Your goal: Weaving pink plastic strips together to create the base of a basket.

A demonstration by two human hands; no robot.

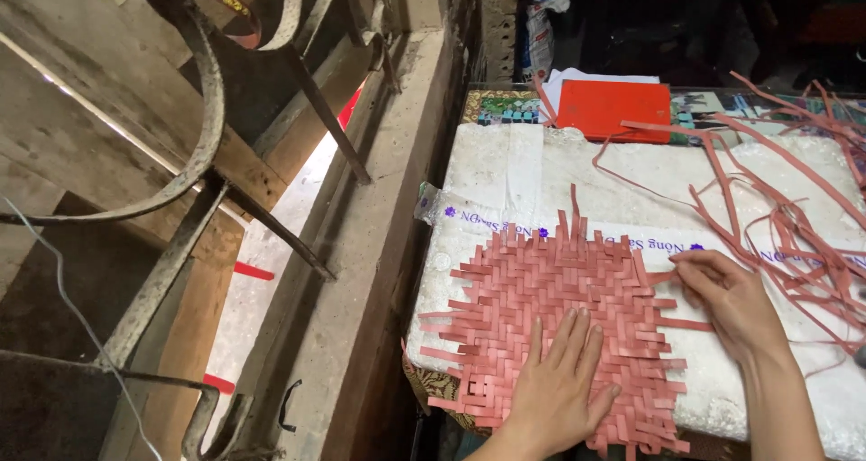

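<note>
Woven mat [550, 308] of flat reddish-pink strips lies on a white foam slab [505, 168] that covers the tabletop, its loose ends sticking out all around. The left hand [557, 384] rests open and flat on the mat's near part, while the right hand [729, 297] pinches 1 strip end at the mat's right edge. Loose strips [794, 208] lie tangled just right of it, and a red folder [613, 109] sits at the far edge.

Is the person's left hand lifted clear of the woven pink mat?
No, the left hand lies flat, palm down, on the woven pink mat, fingers spread.
</note>
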